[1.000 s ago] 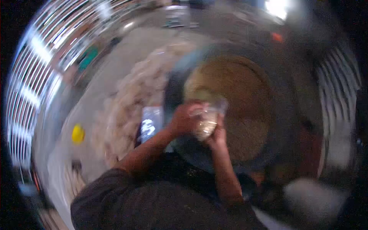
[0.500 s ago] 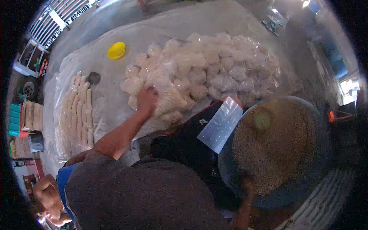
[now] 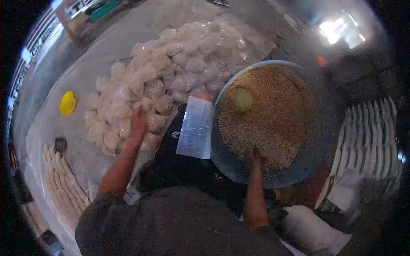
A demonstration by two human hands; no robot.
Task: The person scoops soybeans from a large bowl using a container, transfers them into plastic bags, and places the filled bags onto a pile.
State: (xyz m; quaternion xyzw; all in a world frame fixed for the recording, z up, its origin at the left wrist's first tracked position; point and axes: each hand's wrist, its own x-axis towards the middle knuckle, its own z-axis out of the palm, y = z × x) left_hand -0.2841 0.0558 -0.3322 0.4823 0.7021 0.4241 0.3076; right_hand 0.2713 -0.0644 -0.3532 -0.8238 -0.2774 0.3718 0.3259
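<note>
My left hand (image 3: 139, 120) is at the near side of a heap of filled clear plastic bags (image 3: 156, 89); its fingers are blurred. My right hand (image 3: 257, 158) reaches into a wide round tub (image 3: 230, 173) of tan grain (image 3: 273, 115), its fingers dark and partly hidden at the grain. Across my leg, beside the tub's left rim, lies a flat clear plastic bag (image 3: 195, 128) with rows of small dots. A round yellow-green shape (image 3: 244, 100) shows on the grain.
A yellow bowl (image 3: 68, 103) and a small dark block (image 3: 61, 144) rest on the plastic sheet (image 3: 100, 164) at left. Long pale filled tubes (image 3: 64, 179) lie nearby. White stacked strips (image 3: 363, 136) and a white sack (image 3: 316, 230) are at right.
My view has turned right, so the tub appears nearer the middle. My right hand has moved from the tub's near edge into the grain. My left hand stays at the bag heap.
</note>
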